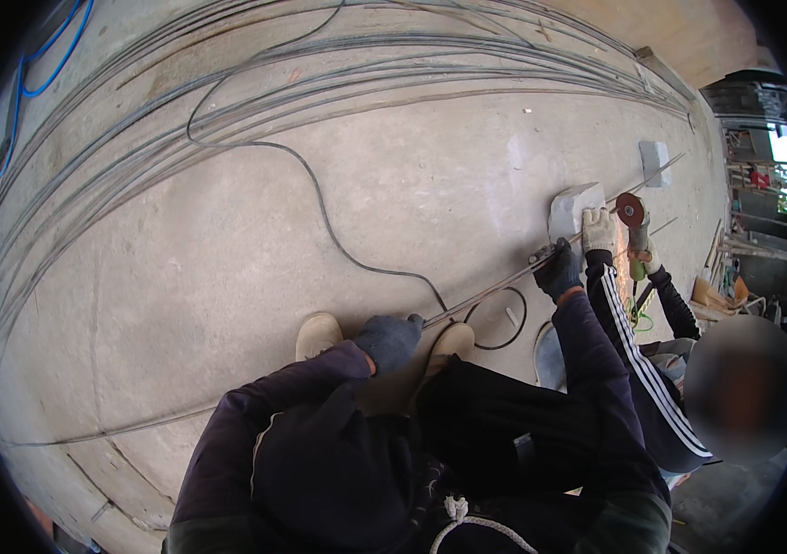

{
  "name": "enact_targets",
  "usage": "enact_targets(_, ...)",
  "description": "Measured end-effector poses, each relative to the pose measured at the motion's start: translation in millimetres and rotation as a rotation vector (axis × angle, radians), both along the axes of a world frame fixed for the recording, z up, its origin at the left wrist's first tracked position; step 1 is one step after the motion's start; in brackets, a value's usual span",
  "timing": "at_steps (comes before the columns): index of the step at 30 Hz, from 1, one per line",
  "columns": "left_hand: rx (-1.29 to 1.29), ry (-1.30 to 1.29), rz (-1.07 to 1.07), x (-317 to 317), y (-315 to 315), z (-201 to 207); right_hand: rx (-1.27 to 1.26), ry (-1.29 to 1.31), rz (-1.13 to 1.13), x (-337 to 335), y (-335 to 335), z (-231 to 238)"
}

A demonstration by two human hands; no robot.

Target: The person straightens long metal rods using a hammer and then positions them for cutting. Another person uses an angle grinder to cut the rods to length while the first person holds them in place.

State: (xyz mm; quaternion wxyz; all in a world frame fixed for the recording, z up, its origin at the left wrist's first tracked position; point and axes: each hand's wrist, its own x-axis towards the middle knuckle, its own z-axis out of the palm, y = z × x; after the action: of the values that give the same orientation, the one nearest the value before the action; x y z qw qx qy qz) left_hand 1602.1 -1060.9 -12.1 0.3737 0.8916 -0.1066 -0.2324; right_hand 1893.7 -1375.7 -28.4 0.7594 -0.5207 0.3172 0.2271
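Note:
My left hand (391,342), in a dark grey glove, is closed around the near end of thin metal rods (490,289). Further along them, my right hand (557,269), in a dark glove, grips the rods beside a pale block (575,209). The rods slant up to the right, past that block toward a second pale block (655,162). At my right a co-worker holds an angle grinder (637,238) with a reddish-brown disc (630,210) against or very near the rods. The co-worker's light-gloved hand (599,231) rests by the first block. Orange sparks fly below the disc.
Long metal rods (320,85) lie in a curved bundle across the far floor. A black cable (321,198) snakes over the concrete and loops near my shoes (320,334). The co-worker sits close on my right. A blue cable (54,81) lies far left.

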Motion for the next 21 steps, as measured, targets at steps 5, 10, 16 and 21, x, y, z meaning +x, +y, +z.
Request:
enact_targets(5,-0.015,0.031,-0.011,2.1,-1.3,-1.6,-0.032,-0.005,-0.026,-2.7,3.8,4.9)
enact_targets(10,0.034,0.065,-0.053,5.4,-0.3,0.6,-0.041,0.035,-0.071,-1.5,8.4,8.6)
enact_targets(16,0.057,0.067,-0.063,3.6,-1.3,-1.3,-0.062,0.044,-0.044,-1.4,6.7,4.1)
enact_targets(21,0.053,-0.025,-0.043,-1.2,-3.9,-16.7,-0.634,-0.042,0.537,3.0,12.5,30.8)
